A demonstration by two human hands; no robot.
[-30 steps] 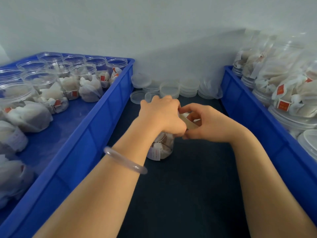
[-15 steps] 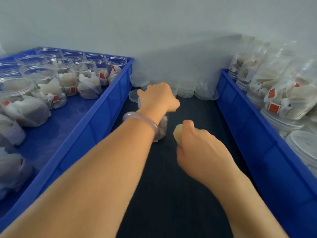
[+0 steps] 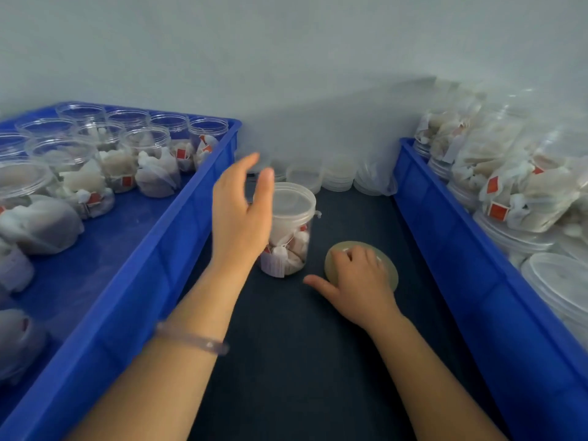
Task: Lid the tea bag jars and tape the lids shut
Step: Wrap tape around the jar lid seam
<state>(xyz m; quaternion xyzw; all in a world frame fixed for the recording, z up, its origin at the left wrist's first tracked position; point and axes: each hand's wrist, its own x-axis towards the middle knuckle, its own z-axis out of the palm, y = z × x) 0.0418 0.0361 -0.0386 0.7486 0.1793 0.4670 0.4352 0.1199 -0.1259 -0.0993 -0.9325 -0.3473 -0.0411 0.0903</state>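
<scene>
A clear jar of tea bags (image 3: 288, 249) stands upright on the dark table between two crates, with a clear lid (image 3: 294, 202) on it. My left hand (image 3: 238, 218) hovers just left of the jar, fingers straight and spread, holding nothing. A beige tape roll (image 3: 390, 269) lies flat on the table right of the jar. My right hand (image 3: 359, 281) lies on top of the roll with its fingers curled over it and the thumb sticking out to the left.
A blue crate (image 3: 178, 237) on the left holds several open jars of tea bags (image 3: 149, 160). The blue crate (image 3: 445, 249) on the right is piled with lidded jars (image 3: 525, 192). Stacks of spare lids (image 3: 340, 176) line the wall behind.
My left hand has come off the jar's lid and opened beside it. My right hand has moved down and laid the tape roll flat on the table.
</scene>
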